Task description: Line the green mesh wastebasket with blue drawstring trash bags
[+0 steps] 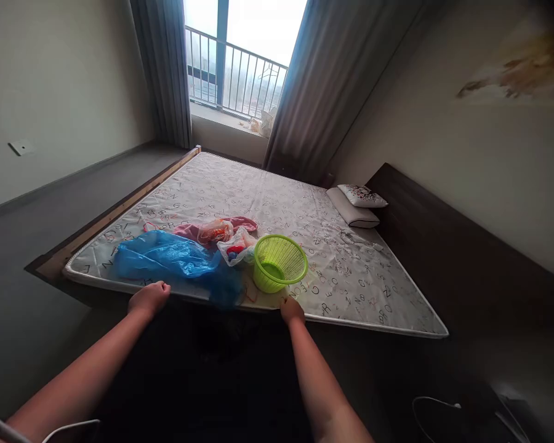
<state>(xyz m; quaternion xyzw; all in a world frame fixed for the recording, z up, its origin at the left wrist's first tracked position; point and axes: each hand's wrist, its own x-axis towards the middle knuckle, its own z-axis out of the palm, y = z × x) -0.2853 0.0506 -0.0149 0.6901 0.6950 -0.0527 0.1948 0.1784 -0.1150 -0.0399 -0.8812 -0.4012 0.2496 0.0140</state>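
A crumpled blue plastic bag (170,258) lies at the near edge of a letter-printed mattress (351,271). My left hand (148,298) is curled shut at that bag's near edge and seems to grip it. A lime-green mesh basket (279,261) stands upright just right of the bag, on a pale translucent sheet (253,296). My right hand (292,309) rests at the mattress edge in front of the basket, fingertips on the sheet's corner. Its grip is hidden. Behind lie a pink cloth (189,231) and clear bags (235,246) holding coloured items.
Two pillows (357,206) are stacked by the dark headboard (443,246) on the right. A wooden bed frame edge (120,209) runs along the left side. Curtains flank a window with a railing (240,80). A white cable (434,403) lies on the dark floor.
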